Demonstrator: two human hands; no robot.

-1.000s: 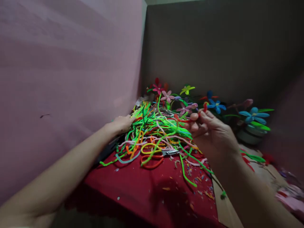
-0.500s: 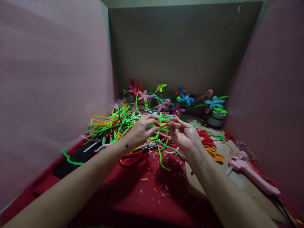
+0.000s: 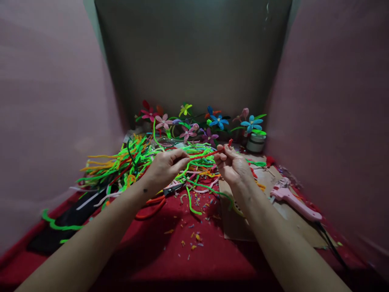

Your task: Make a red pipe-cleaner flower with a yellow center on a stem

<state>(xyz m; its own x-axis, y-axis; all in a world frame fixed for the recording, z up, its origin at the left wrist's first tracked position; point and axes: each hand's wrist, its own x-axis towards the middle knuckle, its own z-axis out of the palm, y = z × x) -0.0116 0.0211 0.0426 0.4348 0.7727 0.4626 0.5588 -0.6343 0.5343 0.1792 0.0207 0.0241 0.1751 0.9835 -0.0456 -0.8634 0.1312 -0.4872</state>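
Observation:
A red pipe cleaner (image 3: pixel 204 155) stretches between my two hands above the pile. My left hand (image 3: pixel 168 164) pinches its left end between thumb and fingers. At the other side my right hand (image 3: pixel 231 164) grips it between thumb and forefinger, and a short bent red tip sticks up past the fingers. Beneath and behind lies a tangled heap of pipe cleaners (image 3: pixel 136 152), mostly green, with orange, red and pink among them. Scissors with orange-red handles (image 3: pixel 152 209) lie below my left hand, partly hidden by the forearm.
Pipe-cleaner flowers (image 3: pixel 219 121) stand along the back, near a small jar (image 3: pixel 255 142). A pink glue gun (image 3: pixel 296 198) rests on cardboard (image 3: pixel 235 227) at the right, its cord trailing forward. Colourful scraps (image 3: pixel 194 239) litter the red cloth (image 3: pixel 182 267). Pink walls (image 3: pixel 45 101) flank both sides.
My hands have moved apart, so more of the red pipe cleaner shows between them, and its tip now rises above my right hand. The whole view has shifted, with things appearing further left.

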